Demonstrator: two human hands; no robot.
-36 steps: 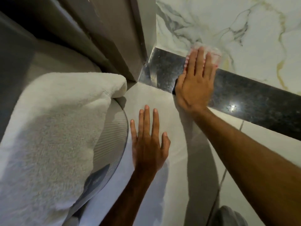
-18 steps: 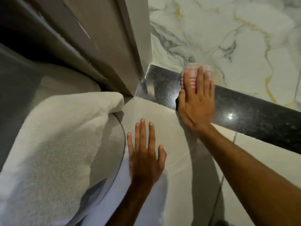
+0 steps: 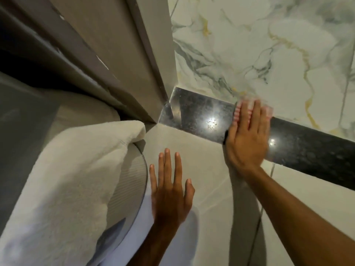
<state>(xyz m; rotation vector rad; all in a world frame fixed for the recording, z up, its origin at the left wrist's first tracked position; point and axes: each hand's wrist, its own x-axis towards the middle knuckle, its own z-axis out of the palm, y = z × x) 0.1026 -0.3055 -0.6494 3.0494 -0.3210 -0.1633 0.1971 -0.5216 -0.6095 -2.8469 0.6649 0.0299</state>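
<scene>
right grip (image 3: 247, 143) flat, fingers straight, pressing striped cloth (image 3: 237, 112) against black skirting (image 3: 201, 114). left grip (image 3: 171, 194) flat on floor tile (image 3: 194, 144), fingers spread, holding nothing.

Two hands, left (image 3: 171, 192) and right (image 3: 247, 144) — one cloth (image 3: 237, 113), one towel (image 3: 67, 179).

White marble wall (image 3: 269, 45), grey and gold veins, glossy black skirting (image 3: 192, 110) at its foot, two light glints on it, pale floor tiles (image 3: 207, 169), grey-brown door frame (image 3: 149, 54) left, white towel (image 3: 67, 179) over round glass top (image 3: 132, 177).
</scene>
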